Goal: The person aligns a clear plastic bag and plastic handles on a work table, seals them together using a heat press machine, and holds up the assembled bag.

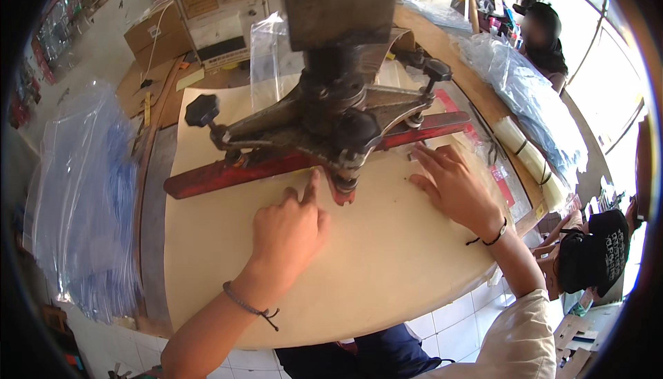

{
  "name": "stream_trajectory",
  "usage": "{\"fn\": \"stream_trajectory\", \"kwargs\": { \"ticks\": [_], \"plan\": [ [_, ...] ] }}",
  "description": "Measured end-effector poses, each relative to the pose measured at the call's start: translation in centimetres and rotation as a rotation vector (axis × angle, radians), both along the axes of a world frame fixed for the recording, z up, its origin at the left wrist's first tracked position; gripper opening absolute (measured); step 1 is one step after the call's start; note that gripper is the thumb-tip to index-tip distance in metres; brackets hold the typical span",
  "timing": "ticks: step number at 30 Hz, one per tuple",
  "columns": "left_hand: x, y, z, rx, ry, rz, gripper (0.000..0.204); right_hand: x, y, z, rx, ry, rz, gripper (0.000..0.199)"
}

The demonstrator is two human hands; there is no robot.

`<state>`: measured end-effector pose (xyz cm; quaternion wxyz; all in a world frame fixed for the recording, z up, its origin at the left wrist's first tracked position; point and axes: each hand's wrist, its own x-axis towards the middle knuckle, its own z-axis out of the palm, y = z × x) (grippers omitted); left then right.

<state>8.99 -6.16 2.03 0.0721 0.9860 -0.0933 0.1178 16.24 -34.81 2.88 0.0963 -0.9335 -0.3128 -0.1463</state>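
Observation:
My left hand rests on a tan paper sheet with its index finger stretched toward the red bar of a heavy dark metal press. My right hand lies flat on the same sheet, fingers spread, just below the right end of the red bar. Neither hand holds anything. The press has black knob handles and a thick central column. What lies under the bar is hidden.
A stack of clear plastic bags hangs at the left of the table. More bagged plastic lies along the right edge. A grey control box stands behind the press. Two people are at the right.

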Motion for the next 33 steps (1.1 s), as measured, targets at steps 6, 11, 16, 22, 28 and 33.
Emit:
{"fn": "stream_trajectory", "kwargs": {
  "ticks": [6, 11, 16, 22, 28, 33],
  "plan": [
    [-0.8, 0.5, 0.2, 0.131, 0.029, 0.043, 0.059, 0.0, 0.5, 0.4, -0.021, 0.007, 0.048, 0.050],
    [-0.3, -0.1, -0.1, 0.082, 0.030, 0.027, 0.056, -0.3, 0.5, 1.7, -0.048, 0.031, 0.002, 0.048],
    [-0.3, 0.1, -0.3, 0.056, -0.025, 0.022, 0.059, 0.1, 0.8, 1.5, -0.005, -0.029, 0.022, 0.041],
    [-0.7, 0.4, -0.6, 0.063, -0.053, 0.028, 0.058, 0.5, 1.1, 1.1, 0.018, -0.031, 0.020, 0.039],
    [-0.7, 0.5, -0.4, 0.058, -0.053, 0.029, 0.056, 0.4, 1.2, 0.9, 0.015, -0.029, -0.007, 0.039],
    [-0.7, 0.4, -0.3, 0.055, -0.038, 0.041, 0.055, 0.4, 1.4, 0.8, 0.019, -0.068, 0.012, 0.036]
  ]
}}
